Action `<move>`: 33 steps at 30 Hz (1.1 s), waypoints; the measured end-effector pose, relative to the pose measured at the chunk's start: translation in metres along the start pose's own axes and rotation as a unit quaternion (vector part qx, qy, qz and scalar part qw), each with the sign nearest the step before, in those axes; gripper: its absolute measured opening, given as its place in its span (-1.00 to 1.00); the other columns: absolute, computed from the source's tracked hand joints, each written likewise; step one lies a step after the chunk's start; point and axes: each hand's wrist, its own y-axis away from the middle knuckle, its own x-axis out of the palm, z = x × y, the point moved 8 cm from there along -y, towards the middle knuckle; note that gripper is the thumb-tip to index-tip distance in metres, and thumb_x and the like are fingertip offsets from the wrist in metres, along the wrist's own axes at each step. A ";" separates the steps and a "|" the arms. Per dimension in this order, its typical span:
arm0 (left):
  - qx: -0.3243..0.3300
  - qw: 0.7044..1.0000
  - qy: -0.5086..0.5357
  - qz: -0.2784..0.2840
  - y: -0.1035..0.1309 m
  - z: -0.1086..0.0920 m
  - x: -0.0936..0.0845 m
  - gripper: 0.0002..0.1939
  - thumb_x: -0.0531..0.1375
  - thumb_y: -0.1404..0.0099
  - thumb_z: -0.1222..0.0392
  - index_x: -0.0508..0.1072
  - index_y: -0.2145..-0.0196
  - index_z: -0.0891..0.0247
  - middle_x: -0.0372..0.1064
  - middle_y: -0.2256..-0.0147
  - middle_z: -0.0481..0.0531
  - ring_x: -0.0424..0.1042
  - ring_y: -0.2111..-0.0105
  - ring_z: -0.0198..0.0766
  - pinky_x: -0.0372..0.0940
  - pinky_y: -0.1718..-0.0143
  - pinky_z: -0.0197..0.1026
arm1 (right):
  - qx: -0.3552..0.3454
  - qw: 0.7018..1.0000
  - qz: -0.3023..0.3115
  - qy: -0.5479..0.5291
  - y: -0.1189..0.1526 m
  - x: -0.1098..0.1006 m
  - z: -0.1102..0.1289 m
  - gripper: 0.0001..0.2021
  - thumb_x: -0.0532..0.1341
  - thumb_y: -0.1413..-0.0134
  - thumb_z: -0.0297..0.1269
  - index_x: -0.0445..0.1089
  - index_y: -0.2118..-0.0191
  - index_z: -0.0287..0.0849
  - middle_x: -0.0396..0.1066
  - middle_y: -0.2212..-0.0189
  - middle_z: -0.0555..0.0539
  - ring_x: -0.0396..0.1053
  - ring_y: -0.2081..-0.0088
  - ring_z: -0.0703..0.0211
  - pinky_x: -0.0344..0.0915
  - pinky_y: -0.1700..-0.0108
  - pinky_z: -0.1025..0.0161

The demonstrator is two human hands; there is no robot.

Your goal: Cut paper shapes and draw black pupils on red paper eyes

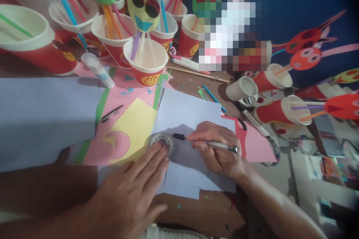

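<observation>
My left hand [140, 179] lies with its fingers stretched out, their tips pressing on a roll of tape [155, 139] that sits flat on a blue-grey sheet of paper [190, 108]. In my right hand [218, 145] is a pen [220, 146] with a black grip; its tip meets the paper at the roll's right edge. Under the sheet's left side is yellow paper [140, 114], over pink paper [89, 153]. A pink piece with a round outline [120, 143] lies near my left fingers. Another pen [112, 113] rests further left.
Red-and-white paper cups [148, 76] holding straws and paper faces line the back and right. A glue stick [97, 69] leans at back left. A white mug [242, 89] and black marker [254, 121] lie right; a large blue-grey sheet [45, 119] covers the left.
</observation>
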 end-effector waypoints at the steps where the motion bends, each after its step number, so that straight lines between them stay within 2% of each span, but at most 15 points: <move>1: 0.000 1.000 0.002 -0.001 -0.001 0.000 -0.001 -0.47 0.05 -0.31 -0.03 0.28 -0.09 0.43 0.16 -0.17 0.24 0.10 -0.20 -0.05 0.10 -0.04 -0.11 | -0.010 1.000 -0.002 0.006 0.003 -0.001 0.003 -0.88 0.09 -0.18 -0.42 0.37 0.30 -0.27 0.41 0.56 -0.06 0.32 0.49 0.22 0.31 0.40 0.23; 6: -0.028 0.999 0.029 -0.016 -0.003 -0.001 -0.001 -0.53 0.02 -0.34 0.18 0.17 -0.14 0.50 0.11 -0.20 0.26 -0.02 -0.24 -0.08 0.05 -0.14 -0.11 | -0.060 0.997 0.003 0.045 0.015 -0.001 0.019 -0.86 0.06 -0.23 -0.38 0.34 0.29 -0.26 0.44 0.54 -0.08 0.34 0.49 0.22 0.33 0.39 0.22; 11: -0.046 0.998 0.051 -0.010 -0.003 -0.001 -0.001 -0.51 0.00 -0.31 0.32 0.07 -0.17 0.52 0.09 -0.20 0.28 -0.04 -0.25 -0.08 0.09 -0.15 -0.09 | -0.095 0.991 0.026 0.095 0.024 0.002 0.031 -0.81 0.03 -0.28 -0.33 0.32 0.31 -0.27 0.42 0.58 -0.07 0.34 0.53 0.23 0.33 0.43 0.22; 19: -0.044 0.998 0.045 -0.006 -0.004 -0.002 0.000 -0.48 -0.01 -0.29 0.36 0.04 -0.19 0.56 0.11 -0.18 0.30 -0.04 -0.24 -0.07 0.09 -0.16 -0.10 | -0.151 0.979 0.065 0.117 0.033 0.012 0.055 -0.78 0.05 -0.26 -0.37 0.34 0.36 -0.36 0.42 0.61 -0.14 0.34 0.56 0.19 0.31 0.53 0.18; 26: -0.044 0.998 0.034 0.003 -0.002 -0.001 0.004 -0.31 -0.04 -0.22 0.47 -0.19 -0.27 0.53 0.12 -0.19 0.26 -0.04 -0.24 -0.12 0.08 -0.17 -0.12 | -0.175 0.972 0.066 0.142 0.034 0.022 0.069 -0.80 0.10 -0.21 -0.39 0.38 0.40 -0.36 0.36 0.67 -0.06 0.30 0.60 0.20 0.29 0.55 0.19; 33: -0.042 0.999 0.023 -0.008 0.003 0.001 0.014 -0.32 -0.06 -0.16 0.50 -0.11 -0.25 0.55 0.10 -0.20 0.27 -0.01 -0.24 -0.12 0.11 -0.16 -0.11 | -0.173 0.974 0.074 0.126 0.032 0.027 0.072 -0.77 0.13 -0.20 -0.36 0.41 0.43 -0.36 0.34 0.70 -0.05 0.31 0.60 0.19 0.31 0.54 0.18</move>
